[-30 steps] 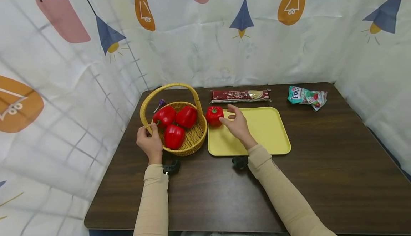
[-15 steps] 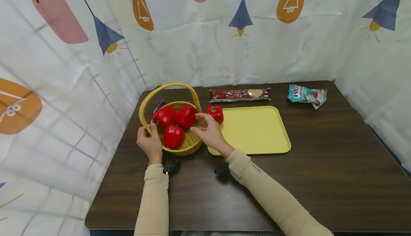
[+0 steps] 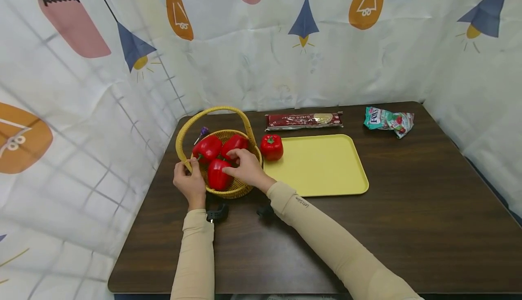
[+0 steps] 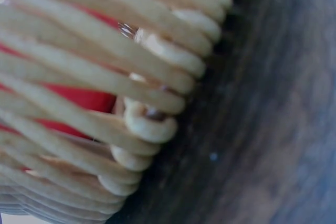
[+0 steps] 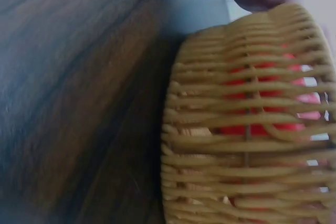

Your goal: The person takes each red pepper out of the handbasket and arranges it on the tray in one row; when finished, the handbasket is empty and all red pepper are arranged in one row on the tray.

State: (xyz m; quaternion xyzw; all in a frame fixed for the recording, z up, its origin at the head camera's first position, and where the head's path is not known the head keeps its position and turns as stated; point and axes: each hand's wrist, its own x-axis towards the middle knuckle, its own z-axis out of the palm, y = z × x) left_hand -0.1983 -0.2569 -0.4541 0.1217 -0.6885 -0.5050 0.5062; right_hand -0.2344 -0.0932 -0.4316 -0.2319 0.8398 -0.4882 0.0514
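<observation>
A yellow wicker basket (image 3: 234, 193) with a tall arched handle (image 3: 216, 108) stands at the left of the table. Inside lie red bell peppers: one at the left (image 3: 207, 148), one at the back right (image 3: 235, 144) and one in front (image 3: 218, 175). My left hand (image 3: 190, 183) pinches the basket at its left rim, by the handle's foot. Over the basket's right side reaches my right hand (image 3: 248, 169), thumb and fingers spread apart, tips right at the front pepper. Another red bell pepper (image 3: 271, 148) sits upright on the yellow tray's back left corner. Both wrist views show woven basket wall (image 4: 100, 77) (image 5: 252, 145).
The yellow tray (image 3: 322, 166) lies right of the basket. Behind it is a long dark red packet (image 3: 303, 121), and a green snack bag (image 3: 389, 121) lies at the back right. A small purple object (image 3: 204, 131) shows behind the basket. Printed curtains surround the table.
My right hand has moved left, from beside the pepper on the tray to over the peppers in the basket. My left hand has stayed at the basket's rim.
</observation>
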